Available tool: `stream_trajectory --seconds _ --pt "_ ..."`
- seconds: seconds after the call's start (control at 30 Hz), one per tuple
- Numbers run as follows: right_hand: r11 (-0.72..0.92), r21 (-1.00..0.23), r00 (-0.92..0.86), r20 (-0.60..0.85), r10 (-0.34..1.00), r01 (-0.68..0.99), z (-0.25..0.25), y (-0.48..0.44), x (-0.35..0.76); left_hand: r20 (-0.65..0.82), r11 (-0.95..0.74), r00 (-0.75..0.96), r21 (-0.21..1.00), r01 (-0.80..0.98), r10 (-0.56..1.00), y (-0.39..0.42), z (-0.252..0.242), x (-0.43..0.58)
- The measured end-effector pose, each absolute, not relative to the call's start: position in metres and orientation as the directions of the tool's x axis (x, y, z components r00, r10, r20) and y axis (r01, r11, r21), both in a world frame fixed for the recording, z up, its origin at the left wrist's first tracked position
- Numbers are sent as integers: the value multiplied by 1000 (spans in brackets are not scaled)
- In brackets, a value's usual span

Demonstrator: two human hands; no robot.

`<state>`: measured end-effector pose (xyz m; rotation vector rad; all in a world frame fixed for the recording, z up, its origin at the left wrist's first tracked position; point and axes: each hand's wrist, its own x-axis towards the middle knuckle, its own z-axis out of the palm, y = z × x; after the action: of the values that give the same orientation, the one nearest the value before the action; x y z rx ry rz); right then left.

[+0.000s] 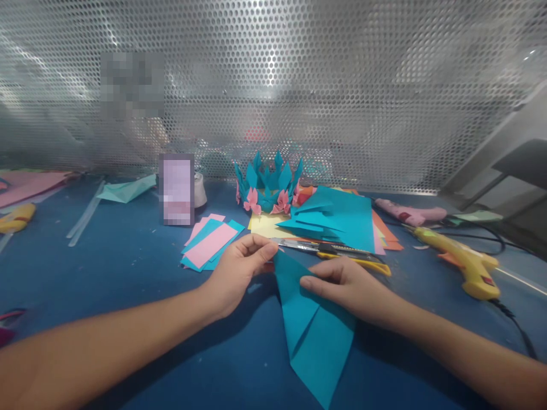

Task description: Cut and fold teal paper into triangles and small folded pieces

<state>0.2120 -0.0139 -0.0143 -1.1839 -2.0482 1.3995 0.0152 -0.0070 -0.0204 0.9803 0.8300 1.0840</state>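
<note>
Toward five o'clock, left hand (235,273) clamps blue paper (318,341) by its tip, right hand (356,290) by its edge, likely to steady it.

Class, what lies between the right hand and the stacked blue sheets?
In the head view, a yellow-handled cutting tool lies between the right hand and those sheets.

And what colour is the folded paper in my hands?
The folded paper is teal blue, clearest in the head view.
</note>
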Motion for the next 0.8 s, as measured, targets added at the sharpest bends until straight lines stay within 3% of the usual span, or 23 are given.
stream_trajectory --seconds 0.37,0.53,0.7,0.8 --pt "103 -906 -522 -140 841 410 -18 -12 213 -89 158 247 948 -277 965 -4 -23 15" --pt "123 -901 -504 -115 856 415 -19 -12 213 -75 114 300 987 -117 951 -6 -22 15" --pt "164 -901 -543 -91 835 402 -14 -14 213 -90 135 373 986 -96 923 -8 -22 12" --pt "83 -940 -516 -107 850 332 -12 -16 211 -135 179 448 982 -57 884 -11 -22 14"
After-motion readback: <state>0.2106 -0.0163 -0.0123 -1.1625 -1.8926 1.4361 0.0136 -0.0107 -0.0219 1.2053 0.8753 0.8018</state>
